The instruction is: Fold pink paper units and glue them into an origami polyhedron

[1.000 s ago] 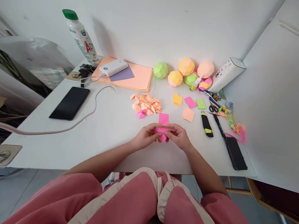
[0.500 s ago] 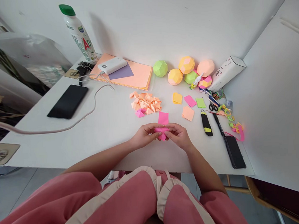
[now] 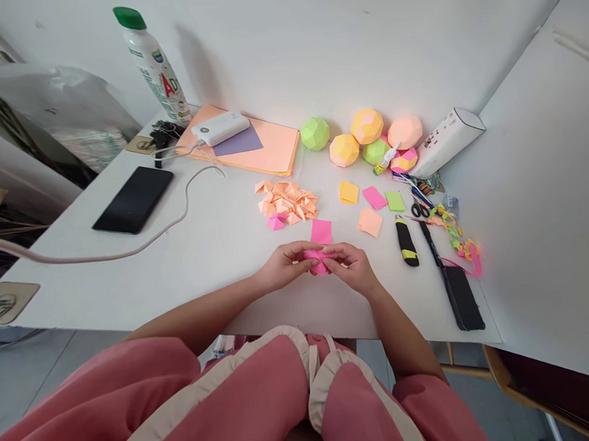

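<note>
Between my two hands is a small pink folded paper (image 3: 319, 268), pinched at both sides. My left hand (image 3: 287, 265) grips its left part with thumb and fingers. On the other side, my right hand (image 3: 350, 265) presses its thumb on the paper near the middle. Fingers cover parts of the folds. Just beyond my fingertips a flat pink paper square (image 3: 321, 231) lies on the table. Farther off sits a heap of folded peach paper pieces (image 3: 289, 201), with a folded pink piece (image 3: 277, 222) at its near edge.
Stacks of orange (image 3: 349, 192), pink (image 3: 375, 198), green (image 3: 395, 201) and peach squares (image 3: 370, 222) lie to the right, near a utility knife (image 3: 407, 242) and scissors (image 3: 420, 210). Paper balls (image 3: 345, 151) line the wall. Leftward are a black phone (image 3: 134, 200), cable and bottle (image 3: 157, 73).
Both hands stay in nearly the same place around the pink folded paper. The fingers shift only slightly; nothing else on the table moves.
</note>
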